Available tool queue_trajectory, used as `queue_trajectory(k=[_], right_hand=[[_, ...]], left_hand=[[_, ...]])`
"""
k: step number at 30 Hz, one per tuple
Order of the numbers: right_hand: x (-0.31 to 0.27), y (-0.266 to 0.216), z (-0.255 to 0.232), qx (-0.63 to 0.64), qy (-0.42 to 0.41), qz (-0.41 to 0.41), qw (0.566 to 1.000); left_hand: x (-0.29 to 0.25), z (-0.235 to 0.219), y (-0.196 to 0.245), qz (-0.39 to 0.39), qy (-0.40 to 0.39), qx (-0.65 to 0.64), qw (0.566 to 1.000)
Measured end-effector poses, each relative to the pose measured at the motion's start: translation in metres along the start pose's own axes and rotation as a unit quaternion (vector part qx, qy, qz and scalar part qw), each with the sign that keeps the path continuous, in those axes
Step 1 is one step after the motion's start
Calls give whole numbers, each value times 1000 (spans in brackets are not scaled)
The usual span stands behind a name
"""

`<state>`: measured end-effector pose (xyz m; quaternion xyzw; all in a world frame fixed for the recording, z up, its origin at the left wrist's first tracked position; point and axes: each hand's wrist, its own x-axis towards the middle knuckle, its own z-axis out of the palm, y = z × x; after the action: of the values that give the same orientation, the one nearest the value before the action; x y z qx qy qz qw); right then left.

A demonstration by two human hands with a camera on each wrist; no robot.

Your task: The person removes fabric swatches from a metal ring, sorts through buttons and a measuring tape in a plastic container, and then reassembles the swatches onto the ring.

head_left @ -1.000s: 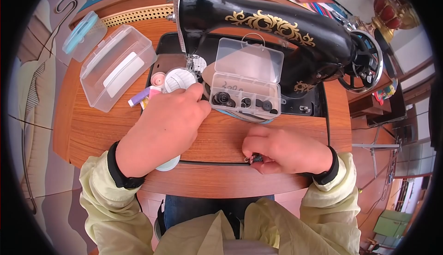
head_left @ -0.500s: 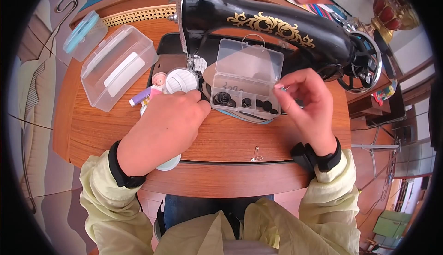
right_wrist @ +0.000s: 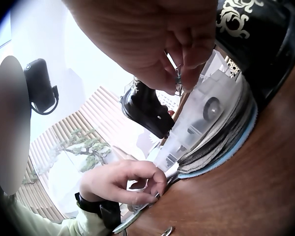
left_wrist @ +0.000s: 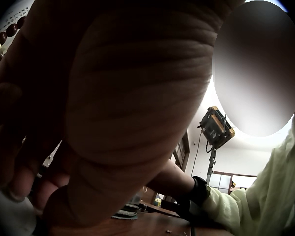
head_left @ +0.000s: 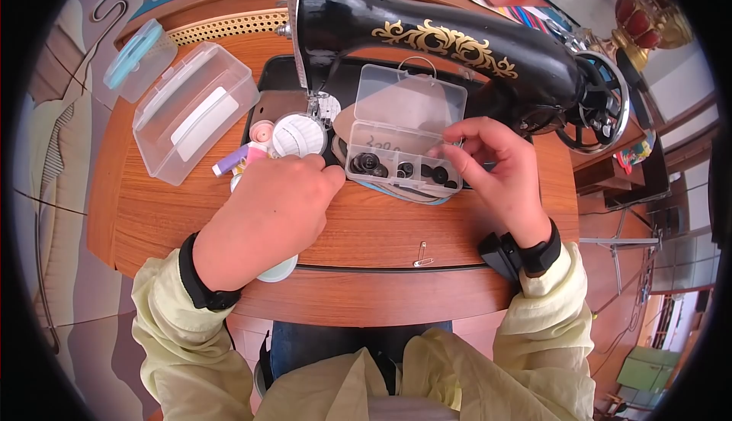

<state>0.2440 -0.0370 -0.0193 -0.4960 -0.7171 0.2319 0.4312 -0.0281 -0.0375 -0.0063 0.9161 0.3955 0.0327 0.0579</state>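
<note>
My right hand is raised at the right end of the clear compartment box, whose lid stands up. Thumb and fingers pinch a small greenish and metallic item, clearest in the right wrist view. Black buttons lie in the box's compartments. Safety pins rest near the table's front edge. My left hand lies palm down beside the round white container, fingers bent; in the right wrist view, thumb and fingers of the left hand come together low by the table, and whether they hold anything is unclear.
Behind the box stands a black sewing machine with a handwheel. An empty clear box and a blue-handled box are at the left. Pink and purple small items lie near the left hand.
My right hand has moved from the table's front edge up to the compartment box, uncovering the safety pins. Over the last half second it shifted slightly left and down. My left hand has stayed nearly still.
</note>
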Motion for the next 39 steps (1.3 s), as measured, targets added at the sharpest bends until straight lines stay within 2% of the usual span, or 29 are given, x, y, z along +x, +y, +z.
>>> queue_trajectory(k=[5, 11, 14, 15, 17, 20, 26, 35, 39], right_hand=[[0, 0, -2, -8, 0, 14, 1000], [-2, -17, -8, -83, 0, -23, 996], [-7, -22, -17, -36, -143, -72, 987], [-5, -25, -18, -21, -209, -150, 966], [-13, -33, -19, 19, -358, -116, 926], [-21, -35, -15, -14, -421, -93, 902], [-23, -32, -12, -50, -423, -34, 904], [-23, -40, -13, -133, -460, -27, 877], [-23, -36, -11, -67, -417, -50, 905]], left_hand=[[0, 0, 1, -1, -3, -2, 1000], [0, -1, 1, -5, -9, -5, 1000], [0, 0, 0, -8, -8, -6, 1000], [0, 0, 0, -8, -8, -7, 1000], [1, 0, 1, -10, -9, -8, 1000], [1, 1, 1, -13, -11, -8, 1000], [2, -1, 2, -15, -19, -16, 1000], [1, -1, 2, -14, -20, -12, 1000], [1, -1, 1, -13, -20, -13, 1000]])
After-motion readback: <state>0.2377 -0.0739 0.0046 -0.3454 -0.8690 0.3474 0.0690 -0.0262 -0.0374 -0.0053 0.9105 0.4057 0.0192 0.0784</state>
